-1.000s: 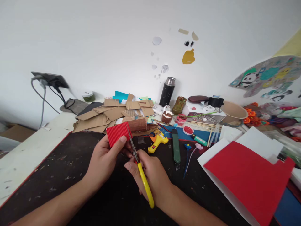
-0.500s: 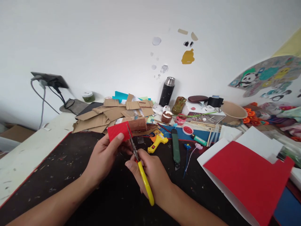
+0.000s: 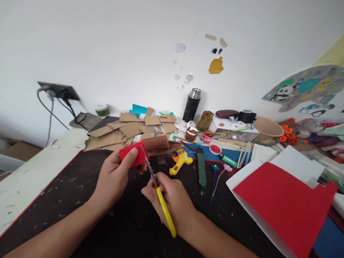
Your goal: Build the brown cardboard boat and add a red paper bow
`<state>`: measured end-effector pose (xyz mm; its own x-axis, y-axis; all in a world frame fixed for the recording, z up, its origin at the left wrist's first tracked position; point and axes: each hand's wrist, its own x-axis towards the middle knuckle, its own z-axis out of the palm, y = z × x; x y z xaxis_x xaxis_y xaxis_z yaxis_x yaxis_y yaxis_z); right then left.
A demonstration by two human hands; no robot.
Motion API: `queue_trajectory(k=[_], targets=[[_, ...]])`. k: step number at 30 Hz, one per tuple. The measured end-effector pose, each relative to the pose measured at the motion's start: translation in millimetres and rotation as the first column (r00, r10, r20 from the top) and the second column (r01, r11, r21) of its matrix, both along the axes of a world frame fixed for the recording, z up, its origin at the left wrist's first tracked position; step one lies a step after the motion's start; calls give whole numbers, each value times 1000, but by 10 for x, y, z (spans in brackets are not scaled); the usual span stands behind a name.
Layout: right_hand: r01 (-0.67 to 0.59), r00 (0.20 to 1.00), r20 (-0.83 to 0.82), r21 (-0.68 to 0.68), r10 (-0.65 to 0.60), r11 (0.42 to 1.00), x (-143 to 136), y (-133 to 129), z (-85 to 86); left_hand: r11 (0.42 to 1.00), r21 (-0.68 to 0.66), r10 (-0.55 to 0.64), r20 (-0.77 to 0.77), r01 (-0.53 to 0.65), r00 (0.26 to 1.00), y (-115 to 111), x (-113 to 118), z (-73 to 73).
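Observation:
A small piece of red corrugated paper (image 3: 138, 156) is pinched in my left hand (image 3: 114, 177), the thumb lying on its ribbed face. My right hand (image 3: 174, 202) is closed around yellow-handled scissors (image 3: 165, 211). Their blades point up and away, lying along the right edge of the red piece; whether paper sits between them I cannot tell. Just beyond the hands lies a brown cylinder (image 3: 157, 143). A yellow glue gun (image 3: 180, 163) and a green utility knife (image 3: 201, 166) rest on the dark mat to the right of the scissors.
Cardboard scraps (image 3: 115, 134) are heaped at the back left. A black thermos (image 3: 192, 105) stands against the wall. Large red sheets (image 3: 285, 204) cover the right side. Two small pipe-cleaner flowers (image 3: 227, 167) and a green lighter (image 3: 228, 160) lie beyond the knife.
The red corrugated piece and my left hand have shifted slightly left and tilted. The scissors have moved a little left and down, staying at the paper's right edge.

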<state>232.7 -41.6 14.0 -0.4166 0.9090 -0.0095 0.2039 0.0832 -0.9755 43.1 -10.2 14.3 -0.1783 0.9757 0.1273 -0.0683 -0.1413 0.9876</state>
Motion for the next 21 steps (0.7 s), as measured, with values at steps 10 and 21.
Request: queue_trajectory(k=[10, 21], targets=[[13, 998, 63, 12, -14, 1000, -13, -7, -44, 1000, -5, 0, 7, 0, 1000, -1, 5, 23], [31, 996, 82, -9, -30, 999, -24, -22, -36, 1000, 8, -7, 55, 6, 998, 1, 15, -21]])
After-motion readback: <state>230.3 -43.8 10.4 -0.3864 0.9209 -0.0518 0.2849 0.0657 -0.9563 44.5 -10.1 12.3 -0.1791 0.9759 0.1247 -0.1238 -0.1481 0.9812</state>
